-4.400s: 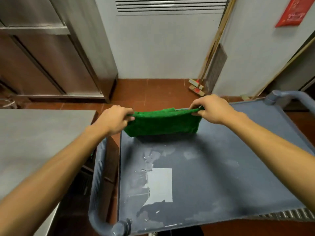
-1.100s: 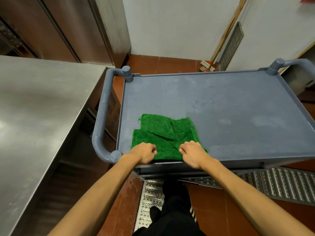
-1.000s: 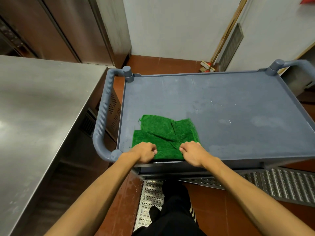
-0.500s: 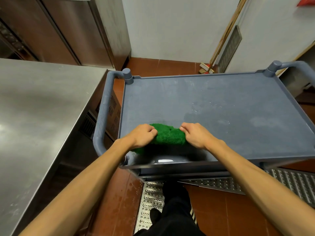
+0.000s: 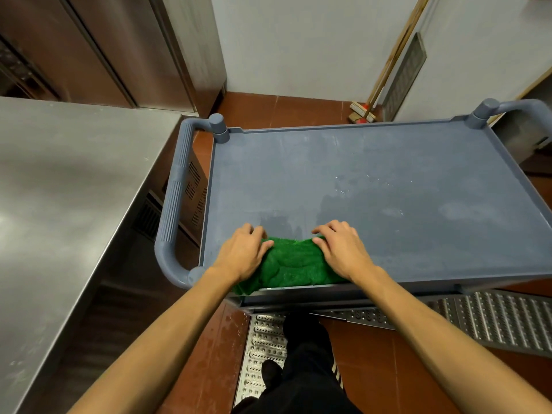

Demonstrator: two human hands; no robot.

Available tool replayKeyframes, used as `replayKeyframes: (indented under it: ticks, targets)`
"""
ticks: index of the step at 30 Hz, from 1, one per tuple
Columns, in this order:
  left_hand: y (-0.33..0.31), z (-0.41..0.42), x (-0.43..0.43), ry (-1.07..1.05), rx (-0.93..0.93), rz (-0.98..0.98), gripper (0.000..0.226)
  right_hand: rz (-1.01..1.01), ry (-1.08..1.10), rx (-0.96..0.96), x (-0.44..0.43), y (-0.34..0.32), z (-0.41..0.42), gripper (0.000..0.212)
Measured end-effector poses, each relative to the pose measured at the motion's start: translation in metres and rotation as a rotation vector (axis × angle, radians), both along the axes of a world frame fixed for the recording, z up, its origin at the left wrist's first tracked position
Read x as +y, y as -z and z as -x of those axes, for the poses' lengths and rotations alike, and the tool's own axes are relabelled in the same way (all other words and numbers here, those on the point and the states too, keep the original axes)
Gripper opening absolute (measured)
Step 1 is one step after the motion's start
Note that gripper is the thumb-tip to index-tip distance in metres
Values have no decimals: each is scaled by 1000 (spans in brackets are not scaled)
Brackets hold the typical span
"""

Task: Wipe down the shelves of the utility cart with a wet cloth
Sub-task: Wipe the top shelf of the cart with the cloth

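At the bottom of the frame a dark trouser leg (image 5: 307,369) stands beside the floor grate (image 5: 263,339). Above it, both arms reach to the cart's near rim. The cloth (image 5: 291,264) sits there in the lower middle, one corner hanging over the rim at its left. A second ago it lay spread flat under two fists; now it is gathered into a thick folded pad. The left hand (image 5: 243,255) lies palm down on the pad's left end, fingers close together and bent over its far edge, thumb on top. The right hand (image 5: 340,249) covers the right end, fingers slightly spread, tips on the shelf (image 5: 373,180). Both seem to press rather than pinch. A damp streak shows just beyond the pad, with dull patches and droplets further right. We judge the folding done and the next push across the shelf about to start. The handle (image 5: 173,204) and steel counter (image 5: 74,189) fill the left; a broom (image 5: 363,112) leans at upper right.
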State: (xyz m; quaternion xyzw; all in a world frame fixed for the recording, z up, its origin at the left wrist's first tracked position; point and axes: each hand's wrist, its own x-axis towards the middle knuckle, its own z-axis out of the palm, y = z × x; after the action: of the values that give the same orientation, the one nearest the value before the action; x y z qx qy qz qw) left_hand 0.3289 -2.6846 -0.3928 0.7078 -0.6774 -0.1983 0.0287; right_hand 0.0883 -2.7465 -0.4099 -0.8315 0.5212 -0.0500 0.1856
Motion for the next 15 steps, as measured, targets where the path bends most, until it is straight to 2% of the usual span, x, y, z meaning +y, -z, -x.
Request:
replayKeyframes:
  ticks: [3, 5, 8, 10, 15]
  targets:
    - [9, -6, 14, 67, 13, 234, 30, 198, -62, -149, 11, 0, 6, 27]
    - [16, -7, 25, 209, -22, 335, 31, 222, -189, -142, 19, 1, 12, 29]
    - [30, -8, 38, 347, -50, 257, 38, 76, -345, -5, 30, 8, 17, 45]
    - [36, -10, 41, 366, -60, 203, 48, -18, -344, 61, 33, 12, 17, 57]
    - [34, -14, 34, 368, -21, 141, 64, -115, -316, 59, 24, 6, 7, 55]
